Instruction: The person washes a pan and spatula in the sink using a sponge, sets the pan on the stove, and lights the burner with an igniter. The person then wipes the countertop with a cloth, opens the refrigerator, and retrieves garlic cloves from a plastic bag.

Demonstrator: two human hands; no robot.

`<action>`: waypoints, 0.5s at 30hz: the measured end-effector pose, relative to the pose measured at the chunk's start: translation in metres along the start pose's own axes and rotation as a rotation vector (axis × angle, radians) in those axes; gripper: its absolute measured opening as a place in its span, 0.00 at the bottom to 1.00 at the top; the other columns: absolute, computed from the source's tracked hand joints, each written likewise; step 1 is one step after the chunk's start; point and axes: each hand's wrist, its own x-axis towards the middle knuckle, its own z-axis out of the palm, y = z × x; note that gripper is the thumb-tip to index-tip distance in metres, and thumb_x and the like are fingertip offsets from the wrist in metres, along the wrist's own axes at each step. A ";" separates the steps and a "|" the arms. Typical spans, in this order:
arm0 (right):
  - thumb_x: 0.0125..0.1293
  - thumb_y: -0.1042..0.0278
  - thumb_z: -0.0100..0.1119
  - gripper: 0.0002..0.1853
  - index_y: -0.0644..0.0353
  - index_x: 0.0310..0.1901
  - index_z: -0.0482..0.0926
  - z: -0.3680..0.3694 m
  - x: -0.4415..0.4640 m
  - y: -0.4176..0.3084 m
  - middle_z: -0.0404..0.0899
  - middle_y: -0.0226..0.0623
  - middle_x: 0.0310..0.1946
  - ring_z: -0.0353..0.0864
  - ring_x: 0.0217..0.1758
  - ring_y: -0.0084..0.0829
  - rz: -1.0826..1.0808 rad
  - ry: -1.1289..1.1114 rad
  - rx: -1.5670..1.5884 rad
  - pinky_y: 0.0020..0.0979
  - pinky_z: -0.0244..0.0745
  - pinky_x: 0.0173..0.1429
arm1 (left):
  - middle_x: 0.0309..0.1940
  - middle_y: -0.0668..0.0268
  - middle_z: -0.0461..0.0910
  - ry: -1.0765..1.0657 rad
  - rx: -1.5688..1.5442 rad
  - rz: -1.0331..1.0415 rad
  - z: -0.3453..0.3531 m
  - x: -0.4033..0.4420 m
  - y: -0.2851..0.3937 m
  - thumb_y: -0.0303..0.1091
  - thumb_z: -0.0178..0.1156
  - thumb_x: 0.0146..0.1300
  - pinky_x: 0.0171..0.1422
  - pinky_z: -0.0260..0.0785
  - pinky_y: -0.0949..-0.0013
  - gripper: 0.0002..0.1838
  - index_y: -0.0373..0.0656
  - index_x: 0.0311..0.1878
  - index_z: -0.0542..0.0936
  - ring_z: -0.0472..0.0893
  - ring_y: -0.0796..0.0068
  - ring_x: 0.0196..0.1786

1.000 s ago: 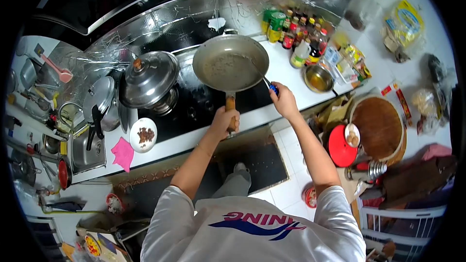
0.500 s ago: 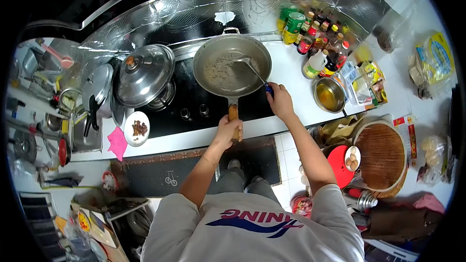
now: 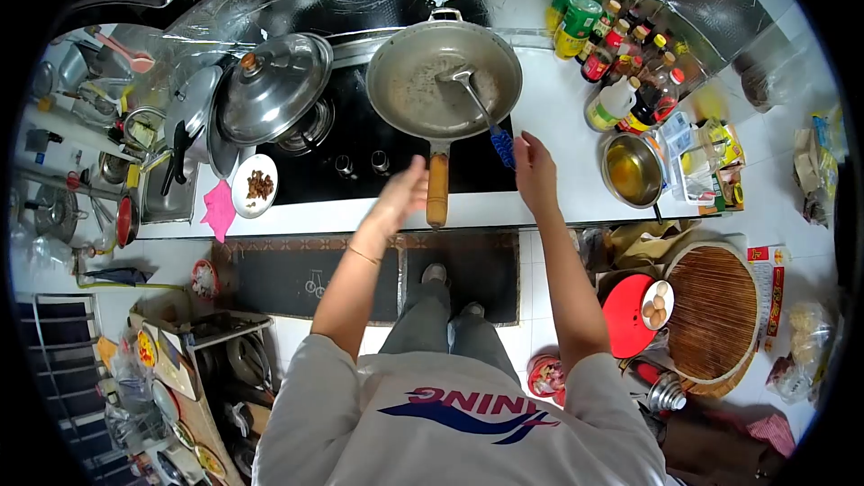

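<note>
Both arms reach forward over the counter point(image 3: 328, 214), elbows slightly bent, forearms angled inward. Left hand point(image 3: 400, 193) open and slightly blurred, fingers loosely stretched toward the wooden handle point(image 3: 438, 193) of the pan point(image 3: 400, 103), just left of it; not wrapped round it, contact unclear. Right hand point(image 3: 535, 171) upright, fingers pointing away from the body, just right of the spatula's blue grip; can't tell if touching or how far closed. Pan sits on the black stove point(image 3: 409, 169), handle toward the person. Spatula point(image 3: 478, 103) leans in pan: blade inside, grip out over the right rim.
</note>
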 end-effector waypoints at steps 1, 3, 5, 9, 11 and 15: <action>0.67 0.56 0.48 0.20 0.70 0.44 0.76 -0.005 -0.007 0.007 0.78 0.47 0.32 0.77 0.33 0.33 -0.043 0.072 0.067 0.30 0.71 0.41 | 0.31 0.58 0.79 0.077 0.129 0.069 -0.021 0.013 -0.003 0.55 0.52 0.63 0.32 0.73 0.71 0.26 0.35 0.39 0.73 0.78 0.73 0.26; 0.68 0.57 0.46 0.20 0.70 0.44 0.76 -0.014 -0.023 0.028 0.78 0.45 0.31 0.76 0.33 0.31 0.020 0.108 0.158 0.29 0.71 0.41 | 0.31 0.55 0.80 0.260 0.556 0.148 -0.066 0.043 -0.014 0.56 0.52 0.61 0.35 0.73 0.69 0.28 0.33 0.38 0.74 0.80 0.70 0.29; 0.69 0.58 0.44 0.20 0.70 0.43 0.76 -0.017 -0.040 0.045 0.78 0.43 0.31 0.76 0.33 0.29 0.078 0.143 0.245 0.28 0.70 0.41 | 0.31 0.50 0.80 0.455 1.127 0.238 -0.102 0.073 -0.023 0.54 0.53 0.61 0.38 0.74 0.62 0.28 0.31 0.39 0.74 0.81 0.59 0.33; 0.71 0.59 0.40 0.20 0.69 0.41 0.77 -0.006 -0.084 0.059 0.77 0.35 0.28 0.74 0.32 0.24 0.131 0.143 0.364 0.24 0.68 0.41 | 0.37 0.46 0.79 0.452 1.621 0.135 -0.102 0.093 -0.004 0.50 0.54 0.61 0.47 0.71 0.55 0.24 0.33 0.38 0.78 0.78 0.48 0.44; 0.71 0.61 0.39 0.19 0.69 0.39 0.77 0.004 -0.104 0.073 0.77 0.36 0.28 0.74 0.31 0.24 0.195 0.122 0.423 0.25 0.69 0.41 | 0.39 0.48 0.79 0.294 1.691 0.045 -0.114 0.111 0.006 0.53 0.57 0.58 0.48 0.71 0.56 0.25 0.33 0.37 0.80 0.78 0.50 0.45; 0.71 0.60 0.40 0.19 0.68 0.38 0.77 0.023 -0.149 0.118 0.78 0.35 0.29 0.75 0.32 0.24 0.314 0.136 0.575 0.24 0.69 0.41 | 0.19 0.55 0.78 0.140 1.600 -0.170 -0.117 0.123 0.027 0.58 0.61 0.53 0.33 0.69 0.61 0.31 0.32 0.20 0.77 0.79 0.59 0.26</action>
